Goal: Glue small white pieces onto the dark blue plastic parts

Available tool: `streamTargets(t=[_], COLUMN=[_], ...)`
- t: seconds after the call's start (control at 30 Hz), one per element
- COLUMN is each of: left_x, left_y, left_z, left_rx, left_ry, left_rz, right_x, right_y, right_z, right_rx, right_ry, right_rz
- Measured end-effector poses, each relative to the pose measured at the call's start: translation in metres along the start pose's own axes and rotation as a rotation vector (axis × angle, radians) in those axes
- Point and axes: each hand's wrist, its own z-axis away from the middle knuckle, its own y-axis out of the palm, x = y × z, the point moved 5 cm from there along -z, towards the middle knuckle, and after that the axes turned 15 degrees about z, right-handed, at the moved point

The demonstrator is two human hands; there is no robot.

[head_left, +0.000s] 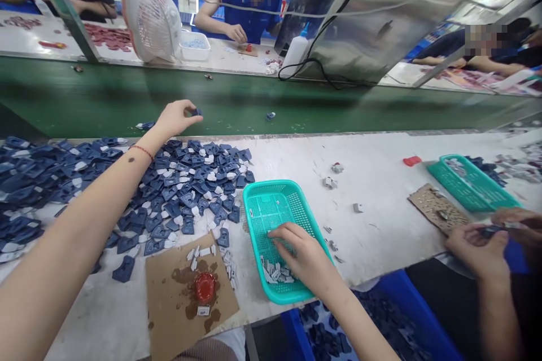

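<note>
Stretched out over the green conveyor belt point(237, 107), my left hand point(176, 118) pinches a small dark blue moulded part point(196, 113) between thumb and fingertips. Below that arm spreads a heap of similar blue parts point(182, 197), many with white tips. My right hand point(302, 254) reaches into a teal plastic basket point(311, 211), fingers bent and slightly apart. Small white pieces point(277, 273) lie in the basket near and partly under this hand. To its left, a cardboard sheet point(169, 316) carries a red round cap point(205, 287) with wet stains around it and several white pieces.
Single blue parts point(270, 116) lie on the belt. At the right, a co-worker's hands point(483, 242) hold a part beside another cardboard piece point(436, 208) and teal basket point(470, 186). A blue bin point(406, 304) stands below the table edge. Across the belt are a fan point(154, 17) and other people.
</note>
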Motion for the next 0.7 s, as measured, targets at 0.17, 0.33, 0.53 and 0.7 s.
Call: streamTargets(t=[0.17,0.33,0.53,0.7], left_x=[-0.032,-0.061,-0.061,-0.049], left_y=[-0.024,-0.024,0.005,0.02], left_z=[0.059,0.143,0.263,0.337], left_rx=[-0.22,-0.132,0.085,0.022], left_ry=[-0.082,-0.285,-0.659,-0.718], left_rz=[0.822,1.177,1.489,1.418], right_x=[-0.003,-0.001,0.03,0.106], right_y=[0.004,0.005,-0.016,-0.017], right_z=[-0.005,-0.01,-0.007,-0.006], right_rx=[0.002,0.003,-0.09,-0.021], right_ry=[0.061,0.046,0.077,-0.068], right_rz=[0.012,0.007,-0.107,-0.259])
